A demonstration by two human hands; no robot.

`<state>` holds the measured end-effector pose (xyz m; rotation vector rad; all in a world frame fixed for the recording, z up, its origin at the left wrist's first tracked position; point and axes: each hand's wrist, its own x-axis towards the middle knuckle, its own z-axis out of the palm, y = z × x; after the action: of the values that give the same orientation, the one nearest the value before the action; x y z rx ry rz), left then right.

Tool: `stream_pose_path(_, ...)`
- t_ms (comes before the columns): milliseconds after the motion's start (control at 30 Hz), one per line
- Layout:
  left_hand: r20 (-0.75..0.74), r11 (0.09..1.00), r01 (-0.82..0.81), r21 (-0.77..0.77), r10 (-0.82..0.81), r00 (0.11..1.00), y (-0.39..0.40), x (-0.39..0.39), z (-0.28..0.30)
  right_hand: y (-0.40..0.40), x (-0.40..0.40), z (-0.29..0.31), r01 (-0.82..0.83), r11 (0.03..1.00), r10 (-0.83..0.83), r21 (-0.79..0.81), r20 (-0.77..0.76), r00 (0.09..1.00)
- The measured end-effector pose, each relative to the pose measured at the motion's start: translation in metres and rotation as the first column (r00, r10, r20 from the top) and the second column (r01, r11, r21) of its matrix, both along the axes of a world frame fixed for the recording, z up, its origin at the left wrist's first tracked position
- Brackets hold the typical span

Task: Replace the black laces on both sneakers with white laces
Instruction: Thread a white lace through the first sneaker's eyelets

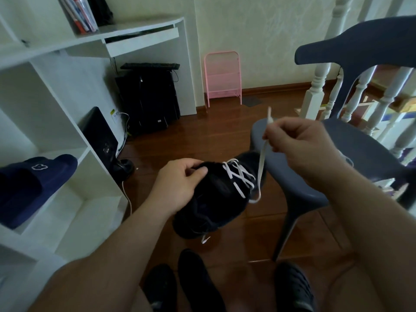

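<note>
Sneaker [216, 199] in my view is black and held up in the air above the wooden floor [202, 131], its long axis running diagonally from lower left to upper right. I read the toe as pointing up and away toward the grey chair [299, 176], with the heel end nearest me and lowest. My left hand [177, 183] grips the sneaker from its left side near the collar, fingers curled over the top edge and thumb pressed onto the upper. The sneaker thus sits to the right of that hand and just below it.

The white lace [239, 176] already crosses several rows of eyelets on the front half of the shoe. One free end runs steeply up from the right side of the sneaker to my right hand [299, 143], which pinches it between thumb and fingertips, the tip of the lace poking out above the fingers. That hand is up and to the right of the shoe, apart from it, and in front of the chair seat. A short bit of white lace also hangs below the heel.

On the floor by my legs I see a second dark sneaker [198, 282]. On the left stands a white shelf [67, 136] with a navy slipper [33, 185] lying in one compartment.
</note>
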<state>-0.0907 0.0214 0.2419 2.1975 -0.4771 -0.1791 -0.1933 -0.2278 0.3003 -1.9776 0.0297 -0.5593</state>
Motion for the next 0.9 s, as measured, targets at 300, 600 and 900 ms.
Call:
stream_pose_path(300, -0.407, 0.953, -0.057, -0.297, -0.073, 0.91, -0.025, -0.025, 0.007, 0.038, 0.012, -0.018, -0.108, 0.905, 0.033, -0.411, -0.187, 0.982)
stream_pose_path(600, -0.619, 0.916, -0.094, -0.391, -0.185, 0.763, -0.028, -0.029, -0.001, 0.033, 0.011, -0.019, -0.073, 0.908, -0.034, -0.412, -0.247, 0.968)
stream_pose_path(900, -0.664, 0.888, -0.161, -0.43, -0.19, 0.723, -0.031, -0.032, 0.001, 0.029, 0.001, -0.007, -0.205, 0.944, 0.109, -0.257, -0.341, 0.934)
